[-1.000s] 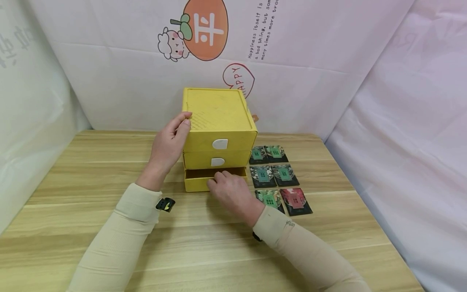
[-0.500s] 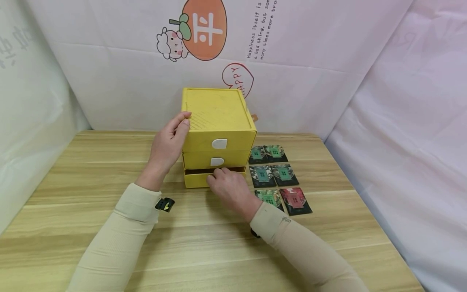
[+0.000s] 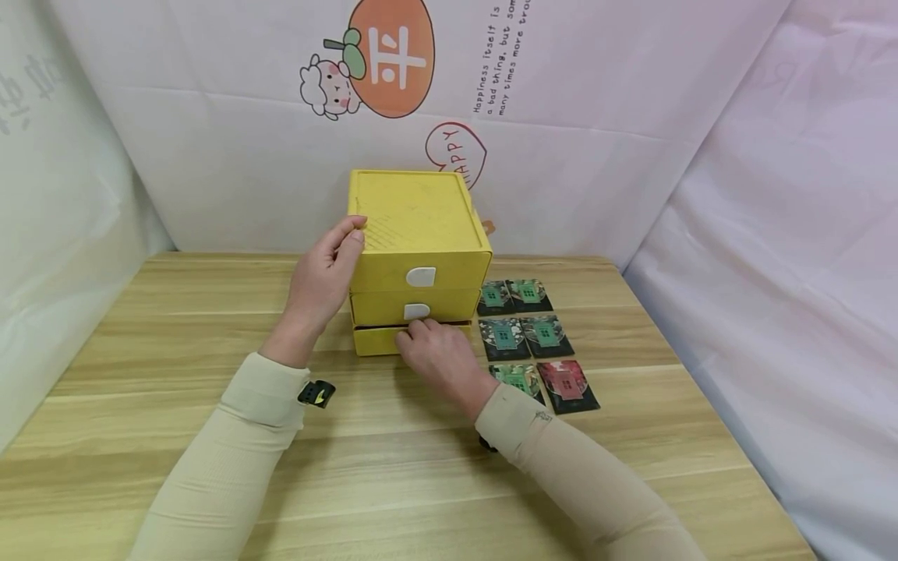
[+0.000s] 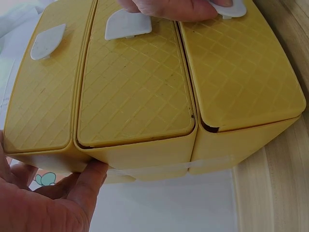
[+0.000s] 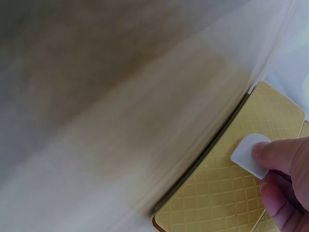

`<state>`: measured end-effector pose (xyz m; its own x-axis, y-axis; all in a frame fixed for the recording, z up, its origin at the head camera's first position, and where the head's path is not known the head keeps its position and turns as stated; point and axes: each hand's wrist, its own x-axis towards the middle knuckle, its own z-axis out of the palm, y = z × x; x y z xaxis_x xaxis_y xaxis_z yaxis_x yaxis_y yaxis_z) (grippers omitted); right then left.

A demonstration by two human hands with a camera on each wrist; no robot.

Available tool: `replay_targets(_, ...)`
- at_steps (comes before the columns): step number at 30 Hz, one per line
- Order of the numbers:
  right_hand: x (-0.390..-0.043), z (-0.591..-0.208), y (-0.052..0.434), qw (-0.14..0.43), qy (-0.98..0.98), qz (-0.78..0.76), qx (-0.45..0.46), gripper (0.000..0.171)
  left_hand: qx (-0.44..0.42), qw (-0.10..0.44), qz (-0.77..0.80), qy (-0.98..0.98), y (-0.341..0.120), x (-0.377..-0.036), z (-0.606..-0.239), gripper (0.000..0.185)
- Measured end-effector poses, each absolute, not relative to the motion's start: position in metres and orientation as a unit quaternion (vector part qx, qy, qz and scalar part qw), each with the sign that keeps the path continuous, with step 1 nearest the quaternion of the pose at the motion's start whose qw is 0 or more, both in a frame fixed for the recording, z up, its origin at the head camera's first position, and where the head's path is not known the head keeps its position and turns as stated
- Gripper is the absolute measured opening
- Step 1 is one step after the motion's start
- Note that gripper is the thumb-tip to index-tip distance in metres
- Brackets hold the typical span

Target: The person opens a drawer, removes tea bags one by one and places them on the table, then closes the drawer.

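Note:
A yellow drawer cabinet [image 3: 421,210] with three stacked drawers stands on the wooden table. My left hand [image 3: 319,273] grips its upper left edge, fingers over the top and side. Low at the front, my right hand [image 3: 445,362] pinches the white handle [image 5: 245,157] of the bottom drawer [image 3: 375,343], the thumb on the tab's face. That drawer sticks out slightly, with a narrow dark gap along its top. In the left wrist view, the white tabs of the middle drawer [image 4: 135,87] and top drawer [image 4: 50,92] show, both drawers pushed in.
To the cabinet's right, several dark cards with green or teal centres lie in pairs, among them a teal-centred card [image 3: 546,335]; a red one [image 3: 568,386] is at the front right. A white printed cloth [image 3: 596,156] hangs close behind the cabinet.
The bottom drawer has slid inward, from clearly pulled out to almost flush, with my right hand moving along on its handle. My left hand has stayed on the cabinet's edge.

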<state>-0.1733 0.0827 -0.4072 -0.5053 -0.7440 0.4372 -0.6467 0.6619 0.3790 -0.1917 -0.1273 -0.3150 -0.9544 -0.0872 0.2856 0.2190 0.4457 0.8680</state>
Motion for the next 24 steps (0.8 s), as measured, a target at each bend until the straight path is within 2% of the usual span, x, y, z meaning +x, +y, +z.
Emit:
replay_targets(13,-0.1790,-0.4097,0.0800,0.335,-0.846,-0.098,0.404,0.021,-0.044,0.148,-0.524,-0.838,-0.1279,-0.1908,-0.3149,0.053)
replay_targets(24,-0.1795,-0.4090,0.0777,0.335,-0.846,-0.113,0.399,0.020,-0.044,0.151,-0.522,-0.838,-0.1278,-0.1899,-0.3138,0.052)
